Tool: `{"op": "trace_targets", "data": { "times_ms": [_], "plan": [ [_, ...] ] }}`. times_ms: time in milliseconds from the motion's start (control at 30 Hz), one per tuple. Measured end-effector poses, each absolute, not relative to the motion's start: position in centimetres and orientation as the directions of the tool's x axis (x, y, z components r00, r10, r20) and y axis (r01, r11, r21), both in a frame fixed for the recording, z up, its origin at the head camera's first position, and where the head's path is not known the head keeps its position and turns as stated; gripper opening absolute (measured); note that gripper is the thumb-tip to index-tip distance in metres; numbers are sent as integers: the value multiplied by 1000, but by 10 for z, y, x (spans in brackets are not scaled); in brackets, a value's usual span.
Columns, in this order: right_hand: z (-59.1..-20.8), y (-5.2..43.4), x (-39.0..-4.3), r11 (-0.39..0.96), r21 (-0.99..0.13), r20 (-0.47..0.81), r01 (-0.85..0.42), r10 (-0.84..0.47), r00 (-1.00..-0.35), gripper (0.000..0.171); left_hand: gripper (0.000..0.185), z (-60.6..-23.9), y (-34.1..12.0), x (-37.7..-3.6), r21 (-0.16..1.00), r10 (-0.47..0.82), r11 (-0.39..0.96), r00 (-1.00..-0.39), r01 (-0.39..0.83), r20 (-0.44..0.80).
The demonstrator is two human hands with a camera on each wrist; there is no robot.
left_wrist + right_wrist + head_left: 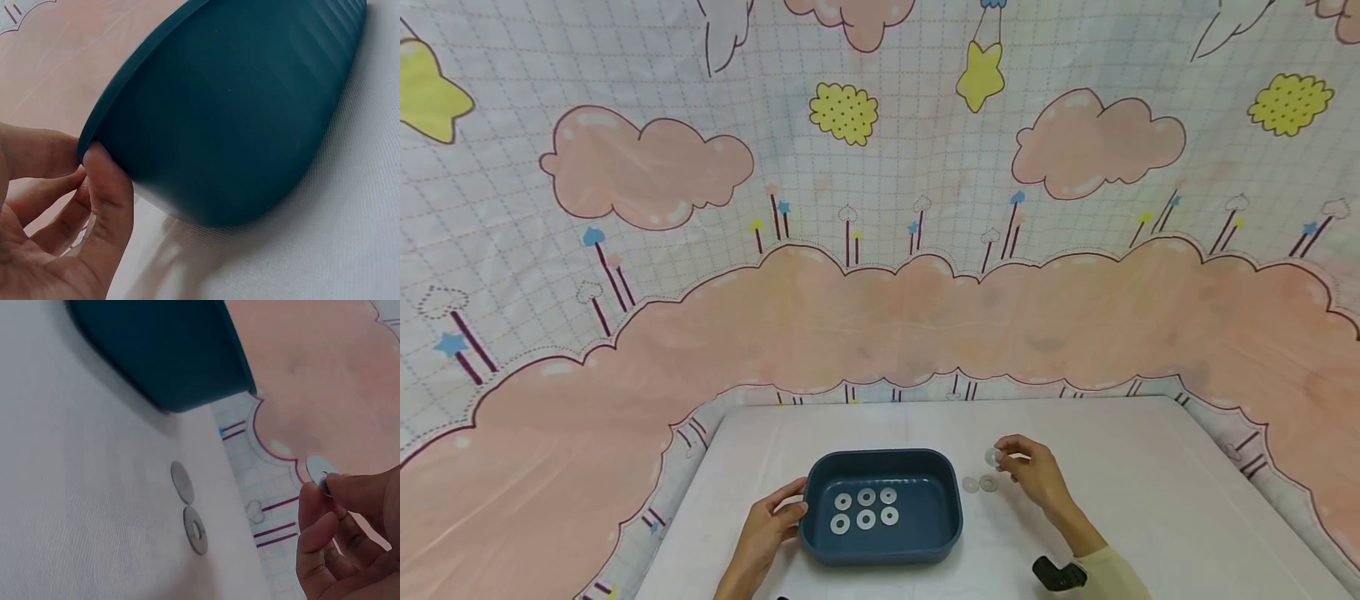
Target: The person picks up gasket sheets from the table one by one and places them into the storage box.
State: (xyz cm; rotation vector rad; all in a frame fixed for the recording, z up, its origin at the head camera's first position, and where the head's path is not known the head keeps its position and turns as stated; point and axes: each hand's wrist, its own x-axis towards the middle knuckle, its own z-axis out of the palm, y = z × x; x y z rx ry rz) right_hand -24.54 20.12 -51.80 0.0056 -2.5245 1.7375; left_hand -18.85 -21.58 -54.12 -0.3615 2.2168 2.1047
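A dark blue rectangular tray (925,512) stands on the white table. Inside it, several flat metal washers (860,499) lie in two rows. My left hand (763,527) pinches the tray's left rim, with the thumb (111,187) on the outer wall. To the right of the tray, my right hand (1036,475) holds a washer (316,467) between thumb and fingertips, raised above the table. Below that hand, two more washers lie side by side on the cloth: a left one (182,482) and a right one (983,488) whose centre hole shows.
White cloth covers the table (1150,467). Behind it hangs a patterned curtain (880,325) with pink clouds and yellow stars. A black strap-like device (1058,574) sits at the right wrist, by a pale yellow sleeve (1112,575).
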Motion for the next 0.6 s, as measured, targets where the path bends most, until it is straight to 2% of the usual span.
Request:
{"op": "trace_targets", "data": {
  "times_ms": [367, 600],
  "plan": [
    [-506, 190, -235, 281, -959, 30, -23, 21, -999, 19, 49, -539, -215, -186, 980, -119, 31, -974, -198, -193],
    [-496, 182, -229, 277, -960, 39, -37, 5, -999, 20, 49, -539, -214, -187, 980, -118, 29, -974, -199, -194]
  ]
}}
